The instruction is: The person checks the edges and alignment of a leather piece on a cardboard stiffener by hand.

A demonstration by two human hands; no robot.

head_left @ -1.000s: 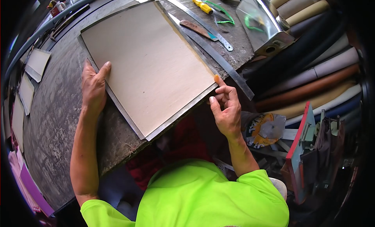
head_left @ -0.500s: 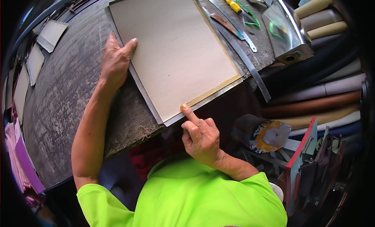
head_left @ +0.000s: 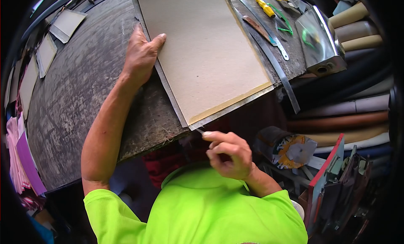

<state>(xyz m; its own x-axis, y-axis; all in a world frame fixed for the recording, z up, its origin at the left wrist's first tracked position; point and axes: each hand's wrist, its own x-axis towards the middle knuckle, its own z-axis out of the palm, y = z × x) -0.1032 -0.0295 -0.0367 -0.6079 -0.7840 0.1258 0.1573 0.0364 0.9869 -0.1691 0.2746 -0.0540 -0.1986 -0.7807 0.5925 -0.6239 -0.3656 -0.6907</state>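
Note:
A large beige cardboard sheet [head_left: 210,55] with a narrow grey border lies on the worn workbench, its front corner reaching past the bench edge. A yellowish-brown strip [head_left: 235,102] that looks like glue runs along its front edge up to that corner. My left hand [head_left: 142,52] grips the left edge, thumb on top and fingers along the border. My right hand [head_left: 230,152] is just below the front corner, fingers curled and thumb and forefinger close together. A thin pale sliver shows at its fingertips; I cannot make out what it is.
Right of the sheet lie a long metal strip [head_left: 275,69], a wooden-handled knife [head_left: 257,29] and a yellow-handled screwdriver [head_left: 266,8]. A shiny metal can [head_left: 320,42] stands at the bench edge [head_left: 139,149], near rolls of material [head_left: 357,105]. Smaller boards [head_left: 46,55] lie at left.
My right forefinger has left the sheet's front edge, and the hand has drawn back below the corner. The brownish strip now extends to the corner. The view has shifted slightly.

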